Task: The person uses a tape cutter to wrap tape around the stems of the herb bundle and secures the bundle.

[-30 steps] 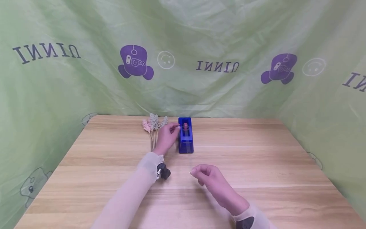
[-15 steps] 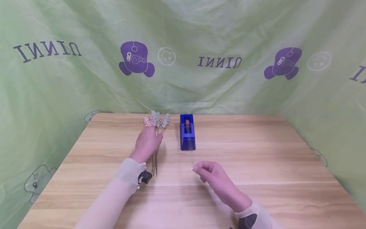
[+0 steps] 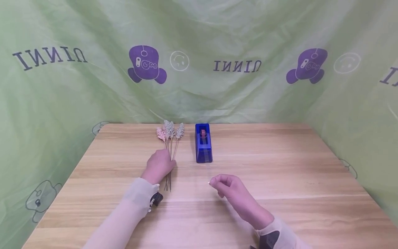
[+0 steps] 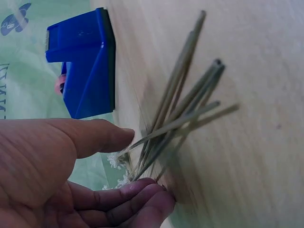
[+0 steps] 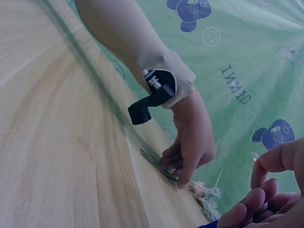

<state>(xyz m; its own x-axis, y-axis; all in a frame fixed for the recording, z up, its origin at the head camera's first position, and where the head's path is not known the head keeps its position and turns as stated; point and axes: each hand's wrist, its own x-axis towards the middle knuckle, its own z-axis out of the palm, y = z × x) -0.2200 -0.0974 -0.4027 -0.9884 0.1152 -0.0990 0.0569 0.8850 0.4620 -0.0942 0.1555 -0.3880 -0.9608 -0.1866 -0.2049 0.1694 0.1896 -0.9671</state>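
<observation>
Several artificial flowers [image 3: 169,130], pink and grey with thin stems, lie on the wooden table at centre left. My left hand [image 3: 159,166] is over their stems. In the left wrist view the stems [image 4: 178,102] pass between the thumb and the curved fingers, which stand apart. Right of the flowers stands a blue tape dispenser [image 3: 203,143] with a reddish roll core. My right hand [image 3: 237,197] pinches the end of a strip of clear tape [image 5: 255,156] nearer the front. The strip runs faintly back towards the dispenser.
The light wooden table [image 3: 295,166] extends to both sides. A green printed curtain [image 3: 199,97] hangs behind it and at its left and right.
My left hand has left the dispenser's side, moved left to the flowers and slid down towards the lower stems. The right hand has kept its pinch on the tape, nearly still.
</observation>
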